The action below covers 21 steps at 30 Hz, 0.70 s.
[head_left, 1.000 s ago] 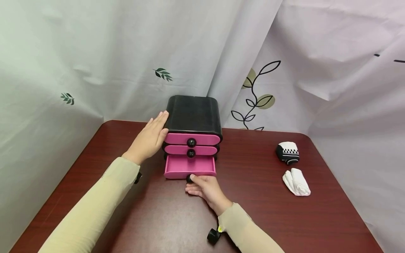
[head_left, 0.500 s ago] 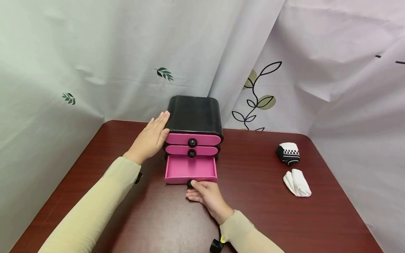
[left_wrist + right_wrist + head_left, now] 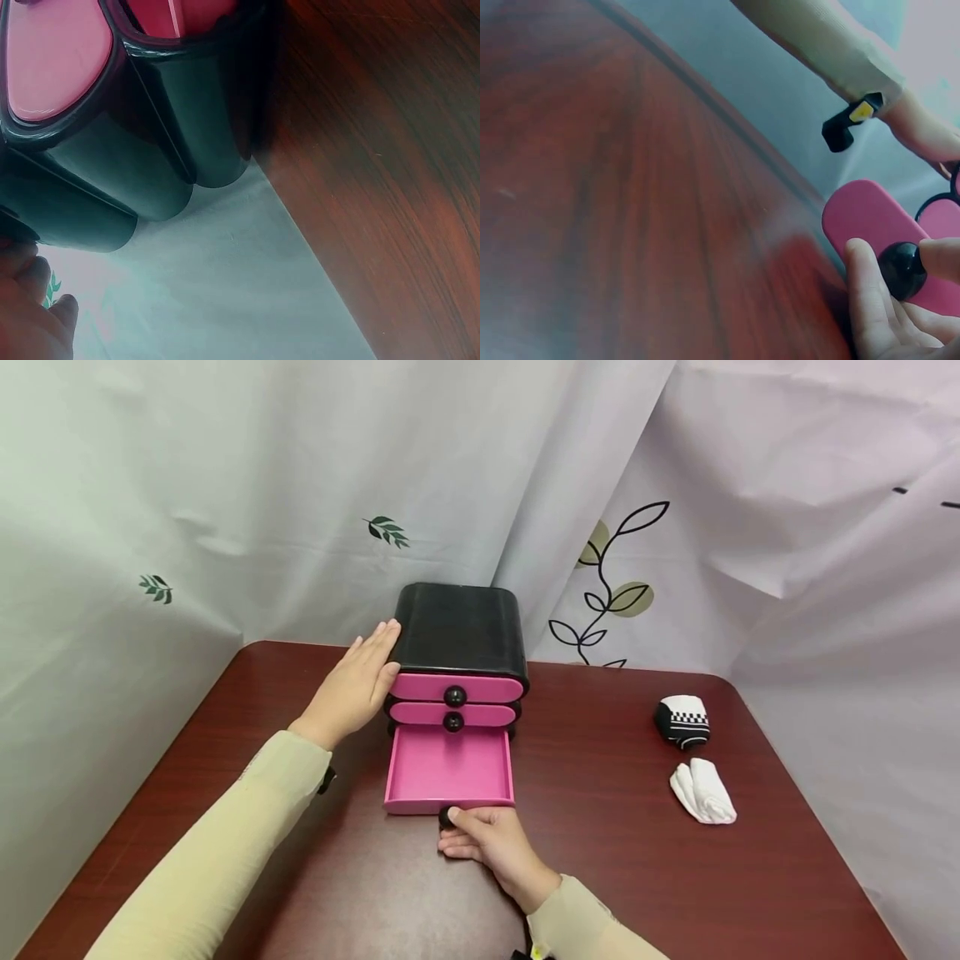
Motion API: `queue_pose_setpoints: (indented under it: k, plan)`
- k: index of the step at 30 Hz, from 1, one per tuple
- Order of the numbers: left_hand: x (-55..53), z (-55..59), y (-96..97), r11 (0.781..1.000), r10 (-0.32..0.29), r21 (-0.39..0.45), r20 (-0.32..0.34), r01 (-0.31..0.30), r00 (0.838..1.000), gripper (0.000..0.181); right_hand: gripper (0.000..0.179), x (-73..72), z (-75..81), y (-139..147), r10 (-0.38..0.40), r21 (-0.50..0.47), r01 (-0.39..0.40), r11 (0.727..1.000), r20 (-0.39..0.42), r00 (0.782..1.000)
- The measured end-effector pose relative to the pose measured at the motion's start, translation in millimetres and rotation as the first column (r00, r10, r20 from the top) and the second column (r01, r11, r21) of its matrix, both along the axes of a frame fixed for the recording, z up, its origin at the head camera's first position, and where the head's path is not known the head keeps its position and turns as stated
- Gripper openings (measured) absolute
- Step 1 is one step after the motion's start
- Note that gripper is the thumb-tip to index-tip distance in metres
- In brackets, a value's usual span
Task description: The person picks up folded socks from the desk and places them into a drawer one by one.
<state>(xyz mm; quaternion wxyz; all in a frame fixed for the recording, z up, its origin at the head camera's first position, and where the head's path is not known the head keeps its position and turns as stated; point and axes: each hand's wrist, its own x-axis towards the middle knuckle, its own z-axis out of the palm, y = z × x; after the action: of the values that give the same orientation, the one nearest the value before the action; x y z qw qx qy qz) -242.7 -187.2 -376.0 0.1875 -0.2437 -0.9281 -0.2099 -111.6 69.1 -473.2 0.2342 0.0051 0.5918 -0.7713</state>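
Note:
A small black drawer cabinet [image 3: 459,627] with three pink drawers stands at the back of the table. Its bottom drawer [image 3: 450,767] is pulled well out and holds nothing; the two above are closed. My right hand [image 3: 495,852] pinches the black round knob [image 3: 902,270] of that bottom drawer between thumb and fingers. Against the cabinet's left side, my left hand [image 3: 352,689] rests with straight fingers, the tips at the top edge. The left wrist view shows the cabinet's rounded black side [image 3: 112,172] and only part of the left hand [image 3: 34,307].
To the right on the red-brown table [image 3: 600,877] lie a black-and-white checked folded sock [image 3: 682,723] and a folded white sock [image 3: 703,792]. A pale curtain [image 3: 315,485] with leaf prints hangs behind the table.
The right hand has drawn the bottom drawer further out toward me, keeping its pinch on the knob. My left hand has stayed against the cabinet's side.

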Motion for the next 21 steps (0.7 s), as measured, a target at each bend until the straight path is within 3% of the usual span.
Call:
queue_pose_setpoints:
  k: [21]
  plan:
    - [0.1, -1.8, -0.9, 1.0, -0.015, 0.024, 0.009, 0.015, 1.0, 0.06, 0.036, 39.4, 2.0, 8, 0.057, -0.007, -0.057, 0.998, -0.012, 0.998]
